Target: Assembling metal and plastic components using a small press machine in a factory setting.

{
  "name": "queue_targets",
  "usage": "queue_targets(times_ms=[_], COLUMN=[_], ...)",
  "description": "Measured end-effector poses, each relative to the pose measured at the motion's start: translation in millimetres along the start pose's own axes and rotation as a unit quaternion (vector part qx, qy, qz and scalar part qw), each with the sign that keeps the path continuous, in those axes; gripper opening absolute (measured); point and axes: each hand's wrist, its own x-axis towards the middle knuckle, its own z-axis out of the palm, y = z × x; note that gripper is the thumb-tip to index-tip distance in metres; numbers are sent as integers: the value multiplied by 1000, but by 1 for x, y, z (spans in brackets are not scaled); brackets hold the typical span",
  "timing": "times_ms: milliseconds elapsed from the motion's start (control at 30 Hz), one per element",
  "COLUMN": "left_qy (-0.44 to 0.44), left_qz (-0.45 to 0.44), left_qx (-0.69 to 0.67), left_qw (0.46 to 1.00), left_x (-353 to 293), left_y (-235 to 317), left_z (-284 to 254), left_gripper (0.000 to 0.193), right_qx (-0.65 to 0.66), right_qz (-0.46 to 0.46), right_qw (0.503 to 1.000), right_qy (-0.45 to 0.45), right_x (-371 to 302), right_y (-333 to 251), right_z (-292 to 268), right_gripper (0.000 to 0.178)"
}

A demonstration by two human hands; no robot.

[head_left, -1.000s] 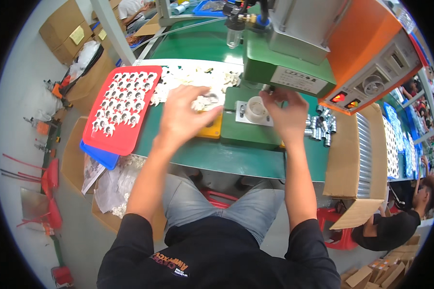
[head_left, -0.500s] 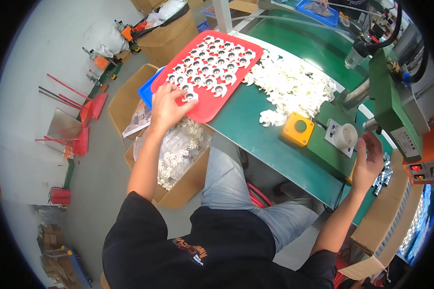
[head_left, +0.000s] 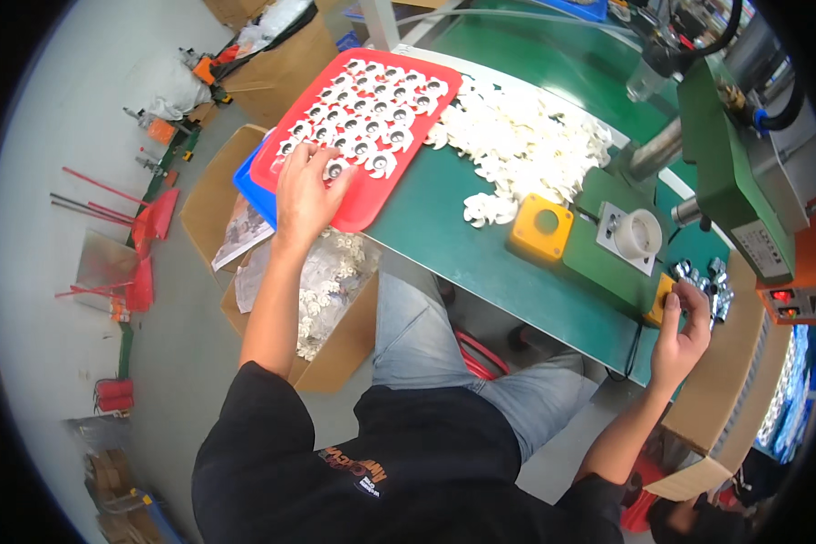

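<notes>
My left hand [head_left: 306,195] is over the near end of a red tray [head_left: 358,210]. Its thumb and fingers close round a white bladed wheel [head_left: 335,170] with a dark metal-rimmed centre. Similar wheels stand in rows across the tray. My right hand [head_left: 684,335] is beside the yellow button box [head_left: 659,299] at the right of a green press base, thumb and curved fingers apart, nothing visible between them. Left of it, a white ring-shaped holder [head_left: 639,234] sits on a metal plate under the press head [head_left: 739,172]. Shiny metal inserts [head_left: 718,288] lie beyond my right fingers.
A pile of white bladed wheels [head_left: 526,136] covers part of the green table. Another yellow button box [head_left: 542,227] stands left of the holder. A blue tray [head_left: 254,192] shows beneath the red one. Cardboard boxes [head_left: 340,335] stand below the table's left end and at the right.
My right hand has drawn back from beside the ring holder to the yellow button box. My left hand stays at the same wheel on the tray. The whole view has shifted slightly.
</notes>
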Motion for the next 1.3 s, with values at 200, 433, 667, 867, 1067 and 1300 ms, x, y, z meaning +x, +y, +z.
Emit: queue_targets(times_ms=[200,433,667,867,1067,1300], left_qy=[-167,-92,-53,-120,-85,43], left_qz=[186,125,344,349,345,292], left_qx=[-155,-243,-330,-310,-288,-139], left_qw=[956,957,877,876,889,945], left_x=[-11,-13,16,19,8,-19], left_y=[113,128,268,305,305,276], left_z=[35,44,55,89,95,55], left_gripper=[46,32,32,23,19,38], right_qx=[-7,-72,-35,11,-50,-228], right_qz=[0,-4,8,-32,-63,-48], right_qw=[1000,997,999,999,996,970], right_qy=[14,37,26,38,44,66], right_x=[-13,-33,-44,-48,-52,-30], right_y=[0,-9,-7,-25,-11,17], right_z=[-4,-35,-33,-24,-21,-9], right_gripper=[18,19,19,20,26,47])
